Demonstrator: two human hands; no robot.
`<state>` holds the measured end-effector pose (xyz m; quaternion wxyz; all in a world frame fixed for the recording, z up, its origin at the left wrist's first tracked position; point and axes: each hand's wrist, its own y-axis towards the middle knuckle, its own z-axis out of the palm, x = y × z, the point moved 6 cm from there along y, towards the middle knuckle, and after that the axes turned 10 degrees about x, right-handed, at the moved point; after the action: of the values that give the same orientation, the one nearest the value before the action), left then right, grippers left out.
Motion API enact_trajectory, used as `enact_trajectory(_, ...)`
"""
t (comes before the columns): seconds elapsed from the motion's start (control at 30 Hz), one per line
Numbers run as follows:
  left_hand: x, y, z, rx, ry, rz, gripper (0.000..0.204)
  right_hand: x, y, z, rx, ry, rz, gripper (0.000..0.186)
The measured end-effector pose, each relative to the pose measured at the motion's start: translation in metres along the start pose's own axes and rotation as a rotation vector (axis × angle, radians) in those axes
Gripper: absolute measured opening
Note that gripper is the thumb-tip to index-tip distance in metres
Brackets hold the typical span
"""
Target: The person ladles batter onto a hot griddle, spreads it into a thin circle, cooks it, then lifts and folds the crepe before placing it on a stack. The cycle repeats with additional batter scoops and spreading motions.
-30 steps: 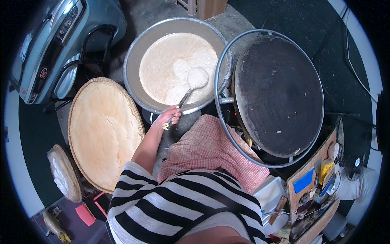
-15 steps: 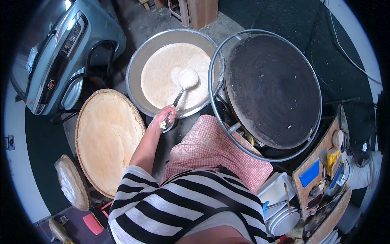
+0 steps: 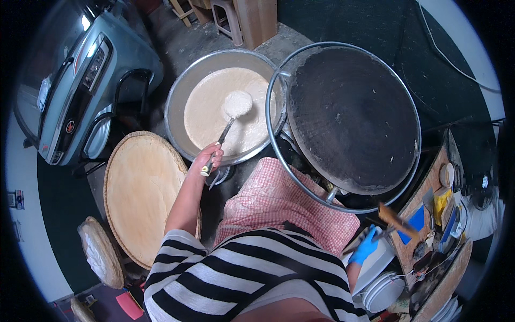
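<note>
My left hand (image 3: 208,158) is closed around the handle of a ladle (image 3: 237,105). Its bowl, full of pale batter, is over a wide metal basin (image 3: 173,91) of the same batter (image 3: 206,121). On the right, my blue-gloved right hand (image 3: 366,247) is closed on a wooden spreader (image 3: 396,220) with a thin handle. The spreader's blade is blurred, raised beside the lower right rim of a round black griddle (image 3: 354,118). A grey metal ring (image 3: 272,142) surrounds the griddle, whose dark surface carries only a few small pale flecks.
A large round basket (image 3: 109,206) holding a pale tan flatbread (image 3: 142,188) stands at the left. Behind it is a blue-grey three-wheeler (image 3: 129,53). A cluttered wooden board (image 3: 429,188) and white tubs (image 3: 383,292) lie at the right. A stool (image 3: 228,21) stands beyond the basin.
My right hand has come into view at the lower right with the spreader. The ladle is still full, shifted slightly left in the picture. The whole view has shifted a little.
</note>
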<state>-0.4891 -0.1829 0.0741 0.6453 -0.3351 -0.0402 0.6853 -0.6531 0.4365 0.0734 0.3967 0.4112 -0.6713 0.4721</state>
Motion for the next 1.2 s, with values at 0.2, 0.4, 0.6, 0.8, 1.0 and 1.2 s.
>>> enact_trajectory(0.2,-0.039,-0.026,0.095,0.021,0.321,0.058,0.009,0.031,0.097,0.038,0.014,-0.113,-0.145,0.029)
enact_trajectory(0.4,-0.025,0.002,0.181,0.05,0.58,0.109,0.021,0.011,0.147,0.02,0.016,-0.039,-0.065,0.014)
enact_trajectory(0.6,0.04,0.07,0.205,-0.169,1.396,0.678,0.044,0.006,0.155,0.016,0.049,-0.02,-0.072,0.014)
enact_trajectory(0.8,0.08,0.082,0.167,-0.297,1.825,0.712,0.048,0.082,0.125,0.032,-0.021,-0.297,-0.237,0.026)
enact_trajectory(1.0,0.049,0.086,0.167,-0.284,1.932,0.906,0.047,0.191,0.114,0.145,0.373,-0.203,-0.065,0.035)
enact_trajectory(1.2,0.053,0.107,0.168,-0.024,0.939,0.517,0.037,0.249,0.138,0.28,0.483,-0.475,-0.328,0.046)
